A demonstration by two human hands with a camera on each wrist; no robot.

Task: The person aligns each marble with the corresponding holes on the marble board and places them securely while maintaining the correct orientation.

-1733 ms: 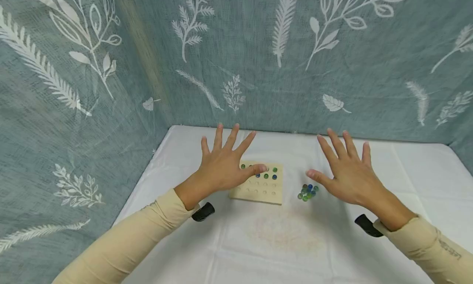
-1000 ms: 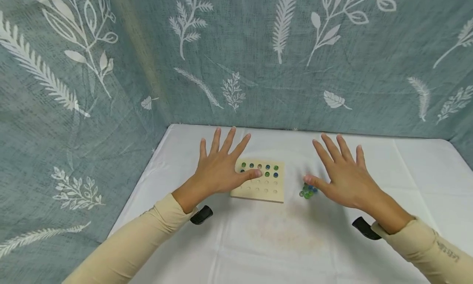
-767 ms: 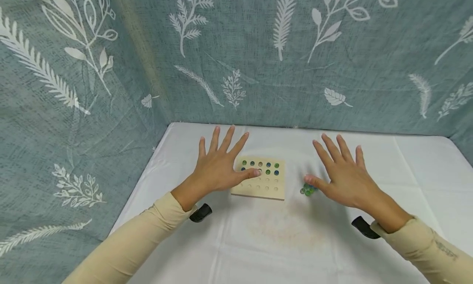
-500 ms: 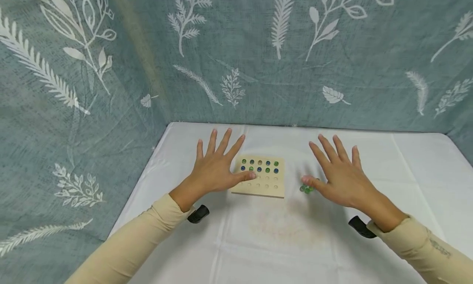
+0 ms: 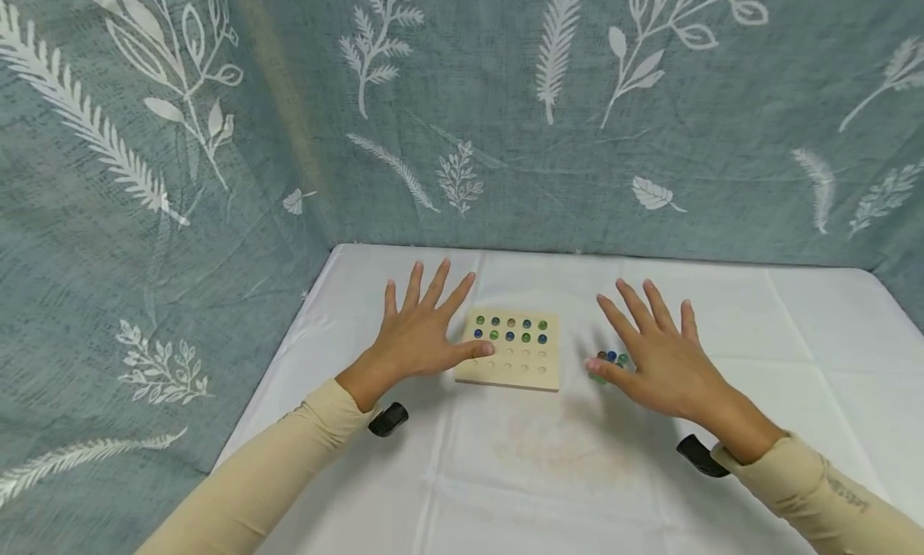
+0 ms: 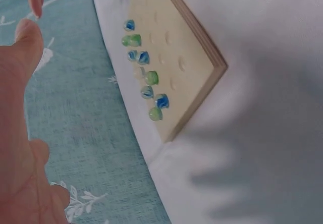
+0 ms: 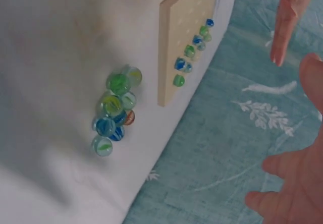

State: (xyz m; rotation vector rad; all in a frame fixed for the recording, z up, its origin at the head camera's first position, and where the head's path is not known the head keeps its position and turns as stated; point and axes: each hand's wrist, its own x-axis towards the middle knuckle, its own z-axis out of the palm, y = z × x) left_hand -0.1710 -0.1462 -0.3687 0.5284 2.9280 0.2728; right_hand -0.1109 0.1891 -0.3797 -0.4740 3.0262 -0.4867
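A pale wooden board with rows of round hollows lies on the table. Its two far rows hold blue, green and clear glass marbles; the hollows in the near rows that show hold none. My left hand hovers over the board's left side, fingers spread, thumb above the hollows. To the board's right, several loose marbles sit in a tight cluster. Above them my right hand is held with fingers spread, and its thumb hides part of the cluster in the head view. Neither hand holds anything.
White cloth covers the table, with a faint brownish stain in front of the board. A blue-green curtain with white leaf prints hangs behind and to the left. Each wrist wears a black device below the sleeve.
Both hands have drifted slightly left and toward me, still spread. The left thumb now covers less of the far rows; the right thumb sits lower across the cluster. Board and marbles stay put.
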